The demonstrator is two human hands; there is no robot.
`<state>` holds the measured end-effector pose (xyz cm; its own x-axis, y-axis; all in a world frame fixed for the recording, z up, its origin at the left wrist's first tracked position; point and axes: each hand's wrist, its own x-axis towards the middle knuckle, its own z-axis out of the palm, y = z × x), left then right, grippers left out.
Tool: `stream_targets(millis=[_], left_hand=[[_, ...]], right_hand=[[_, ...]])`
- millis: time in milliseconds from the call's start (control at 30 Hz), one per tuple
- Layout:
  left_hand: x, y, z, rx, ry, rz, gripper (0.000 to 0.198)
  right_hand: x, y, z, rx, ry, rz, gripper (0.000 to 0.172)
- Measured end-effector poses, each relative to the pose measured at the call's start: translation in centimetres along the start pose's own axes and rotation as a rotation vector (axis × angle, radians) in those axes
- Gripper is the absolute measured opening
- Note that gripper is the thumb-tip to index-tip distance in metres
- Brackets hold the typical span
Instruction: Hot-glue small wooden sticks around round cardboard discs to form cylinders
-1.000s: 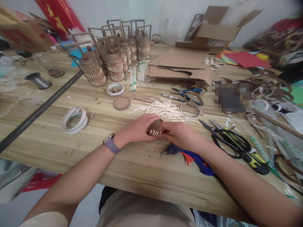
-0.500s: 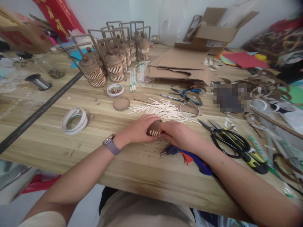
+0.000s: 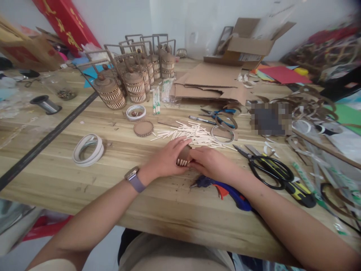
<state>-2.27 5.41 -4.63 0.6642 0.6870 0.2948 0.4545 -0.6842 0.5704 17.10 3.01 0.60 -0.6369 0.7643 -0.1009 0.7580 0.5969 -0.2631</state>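
My left hand, with a watch on its wrist, curls around a small brown cardboard piece. Several short pale sticks stand in a row along its near edge. From the other side my right hand pinches at that edge beside the sticks; whatever is between its fingertips is hidden. Just beyond both hands lies a loose pile of pale wooden sticks. A blue glue gun with an orange trigger rests on the table under my right forearm.
Black-handled scissors and a yellow-black utility knife lie at right. Tape rolls and a round cardboard disc are at left. Lidded stick-sided containers with tall handles stand behind, beside flat cardboard. Brown strips clutter the right.
The view has shifted slightly, so the table things sit a little lower and further left. Both hands keep nearly the same hold on the cardboard piece.
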Motion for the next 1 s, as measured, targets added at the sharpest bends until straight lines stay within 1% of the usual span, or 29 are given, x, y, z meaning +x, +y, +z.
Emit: stream_targets(millis=[133, 333, 400, 467, 533, 567, 600, 633, 667, 733, 800, 833, 867, 900, 933, 967, 1000], left_hand=[[0.1, 0.2, 0.1, 0.006, 0.012, 0.000, 0.084], [0.1, 0.4, 0.1, 0.017, 0.008, -0.014, 0.081], [0.1, 0.4, 0.1, 0.012, 0.008, -0.023, 0.081], [0.1, 0.4, 0.2, 0.001, 0.009, -0.029, 0.082], [0.1, 0.4, 0.3, -0.006, 0.012, -0.044, 0.085], [0.0, 0.4, 0.4, -0.005, 0.016, -0.055, 0.086], [0.0, 0.4, 0.4, -0.002, 0.018, -0.065, 0.087], [0.0, 0.4, 0.4, 0.001, 0.019, -0.073, 0.088], [0.0, 0.5, 0.4, 0.005, 0.018, -0.079, 0.088], [-0.1, 0.5, 0.4, 0.007, 0.016, -0.079, 0.088], [-0.1, 0.5, 0.4, 0.006, 0.018, -0.076, 0.088], [-0.1, 0.4, 0.4, 0.005, 0.022, -0.074, 0.088], [-0.1, 0.4, 0.5, 0.005, 0.028, -0.069, 0.089], [-0.1, 0.3, 0.5, 0.005, 0.035, -0.063, 0.090], [-0.1, 0.3, 0.5, 0.005, 0.041, -0.058, 0.091], [-0.1, 0.2, 0.6, 0.005, 0.047, -0.054, 0.091], [-0.1, 0.2, 0.6, 0.004, 0.053, -0.050, 0.092]], right_hand=[[-0.1, 0.1, 0.0, -0.002, 0.028, -0.022, 0.009], [0.0, -0.3, -0.1, -0.027, -0.003, -0.007, 0.009], [0.1, -0.2, -0.1, -0.025, 0.006, -0.015, 0.009], [0.0, 0.0, -0.5, 0.001, 0.044, -0.042, 0.003], [-0.6, 0.3, -1.5, 0.055, 0.123, -0.036, 0.013], [-1.1, 0.4, -2.2, 0.082, 0.166, -0.008, 0.017], [-1.8, 0.5, -2.9, 0.108, 0.196, 0.040, 0.016], [-2.7, 0.6, -3.6, 0.115, 0.208, 0.106, 0.011], [-3.7, 0.6, -4.1, 0.108, 0.167, 0.171, 0.014], [-5.9, 0.7, -4.5, 0.077, -0.007, 0.299, 0.024], [-8.0, 0.7, -3.7, 0.051, -0.154, 0.399, 0.025], [-8.8, 0.7, -2.9, 0.056, -0.195, 0.432, 0.024], [-9.4, 0.7, -2.1, 0.083, -0.213, 0.433, 0.019], [-9.8, 0.7, -1.2, 0.104, -0.183, 0.432, 0.015], [-10.1, 0.7, -0.3, 0.108, -0.114, 0.455, 0.019], [-10.3, 0.8, 0.4, 0.122, -0.055, 0.457, 0.020], [-10.4, 0.8, 0.9, 0.145, -0.009, 0.454, 0.017]])
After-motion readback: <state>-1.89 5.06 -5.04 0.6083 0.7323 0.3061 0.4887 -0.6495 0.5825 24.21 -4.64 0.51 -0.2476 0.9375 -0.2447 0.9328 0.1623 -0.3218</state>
